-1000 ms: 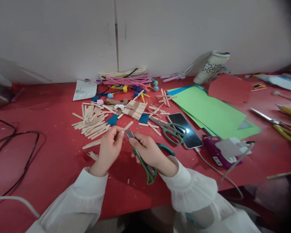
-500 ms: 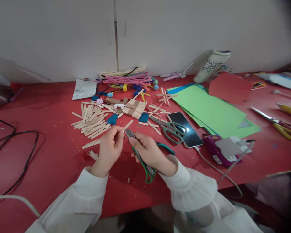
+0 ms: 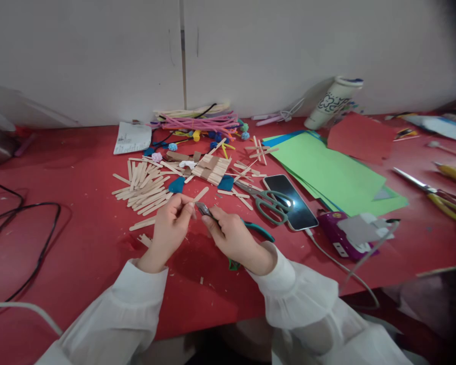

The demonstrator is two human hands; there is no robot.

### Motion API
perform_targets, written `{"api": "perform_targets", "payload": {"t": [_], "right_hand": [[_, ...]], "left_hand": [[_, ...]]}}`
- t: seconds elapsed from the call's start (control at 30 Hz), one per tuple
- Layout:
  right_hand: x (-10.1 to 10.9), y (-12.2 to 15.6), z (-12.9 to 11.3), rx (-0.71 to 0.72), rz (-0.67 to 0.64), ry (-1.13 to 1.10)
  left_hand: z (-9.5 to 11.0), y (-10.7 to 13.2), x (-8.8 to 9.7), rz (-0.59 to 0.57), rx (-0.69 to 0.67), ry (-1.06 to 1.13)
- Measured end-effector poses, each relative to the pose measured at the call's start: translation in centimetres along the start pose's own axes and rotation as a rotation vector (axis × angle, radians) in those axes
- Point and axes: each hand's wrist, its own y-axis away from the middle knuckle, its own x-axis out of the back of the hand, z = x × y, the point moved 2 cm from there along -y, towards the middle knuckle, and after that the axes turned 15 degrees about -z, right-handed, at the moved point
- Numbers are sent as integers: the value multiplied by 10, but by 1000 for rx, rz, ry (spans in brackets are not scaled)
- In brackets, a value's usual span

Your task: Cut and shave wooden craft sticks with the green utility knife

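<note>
My left hand (image 3: 166, 230) is closed in a pinch on a wooden craft stick (image 3: 201, 194), whose rounded end points up and right. Wrapped around a utility knife (image 3: 202, 208) is my right hand (image 3: 233, 235); the metal tip sits close to the stick, but I cannot tell if they touch. A bit of the knife's green handle (image 3: 233, 264) shows below the palm, and the rest is hidden. Left of my hands lies a loose pile of craft sticks (image 3: 146, 187). Just beyond them is a panel of joined sticks (image 3: 213, 169) with brown strips across it.
Green-handled scissors (image 3: 272, 207) overlap a phone (image 3: 291, 203) on its cable. A teal curved handle (image 3: 260, 231) lies by my right wrist. Green paper sheets (image 3: 327, 172), a tilted tumbler (image 3: 332, 104), pink pipe cleaners (image 3: 201, 122) and yellow-handled scissors (image 3: 441, 195) lie farther out.
My right hand has turned, so the knife is now mostly hidden and less of its green handle shows. The left hand keeps its pinch on the stick, shifted slightly.
</note>
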Motion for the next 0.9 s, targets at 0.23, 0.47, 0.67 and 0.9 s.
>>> {"api": "perform_targets", "payload": {"t": [0.23, 0.47, 0.67, 0.9], "right_hand": [[-1, 3, -1, -18, 8, 277], [5, 7, -6, 31, 155, 226], [18, 2, 2, -53, 312, -770], [16, -5, 9, -146, 148, -909]], "left_hand": [[-2, -3, 0, -42, 54, 308], [-2, -6, -7, -95, 163, 498], [-2, -4, -10, -116, 136, 475], [1, -1, -13, -271, 26, 195]]}}
